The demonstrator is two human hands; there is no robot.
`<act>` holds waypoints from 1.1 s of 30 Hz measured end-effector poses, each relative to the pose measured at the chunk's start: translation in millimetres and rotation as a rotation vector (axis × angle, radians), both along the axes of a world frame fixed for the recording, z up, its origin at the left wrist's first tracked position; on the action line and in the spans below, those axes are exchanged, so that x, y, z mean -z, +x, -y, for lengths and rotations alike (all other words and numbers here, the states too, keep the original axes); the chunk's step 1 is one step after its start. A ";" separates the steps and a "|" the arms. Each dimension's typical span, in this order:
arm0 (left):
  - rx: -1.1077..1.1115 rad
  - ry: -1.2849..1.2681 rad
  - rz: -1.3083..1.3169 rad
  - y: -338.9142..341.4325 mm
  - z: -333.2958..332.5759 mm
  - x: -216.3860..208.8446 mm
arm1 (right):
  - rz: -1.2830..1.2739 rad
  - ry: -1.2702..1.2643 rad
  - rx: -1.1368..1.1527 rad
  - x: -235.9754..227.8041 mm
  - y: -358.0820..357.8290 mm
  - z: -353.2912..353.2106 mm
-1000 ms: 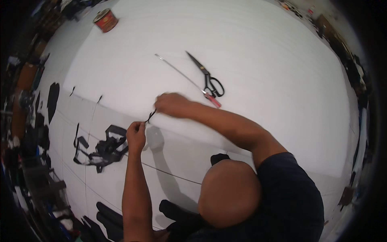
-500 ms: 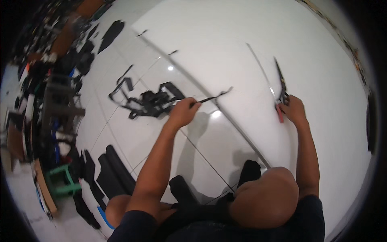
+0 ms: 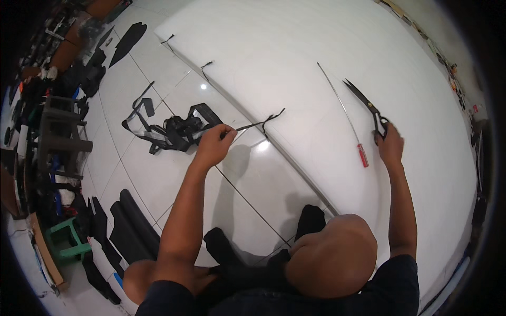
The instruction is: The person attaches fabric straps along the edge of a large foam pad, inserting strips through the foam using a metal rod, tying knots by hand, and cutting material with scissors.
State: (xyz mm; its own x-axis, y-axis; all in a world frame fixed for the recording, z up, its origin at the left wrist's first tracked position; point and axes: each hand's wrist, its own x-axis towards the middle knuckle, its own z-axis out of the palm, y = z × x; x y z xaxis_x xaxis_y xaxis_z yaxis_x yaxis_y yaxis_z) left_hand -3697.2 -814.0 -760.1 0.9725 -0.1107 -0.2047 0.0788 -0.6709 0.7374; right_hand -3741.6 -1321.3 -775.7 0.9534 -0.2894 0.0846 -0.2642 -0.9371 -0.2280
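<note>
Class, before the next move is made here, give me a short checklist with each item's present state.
1. Left hand pinching the black cord: ok.
2. Right hand on the handles of the black scissors: ok.
3. Scissor blades clear of the cord: ok, well apart.
4. Red-handled rod clear of the right hand: ok, lying beside it.
5. Cord's knot tight: cannot tell, too small.

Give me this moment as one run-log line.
left hand: pinching thin black strap | right hand: gripping black scissors by handles | on white slab: red-handled rod | on tiled floor: tangled black straps
</note>
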 end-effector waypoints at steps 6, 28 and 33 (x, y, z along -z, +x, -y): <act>0.000 -0.006 0.089 -2.6 11.6 1.7 | -0.019 0.203 0.198 -50.4 -23.5 -14.1; -0.206 -0.037 0.185 -3.0 -5.2 -12.9 | -0.783 1.427 -0.137 -3.9 -75.3 -237.1; 0.095 -0.147 0.105 -12.4 4.0 -30.9 | -0.131 1.269 -0.376 -3.7 -35.4 -249.4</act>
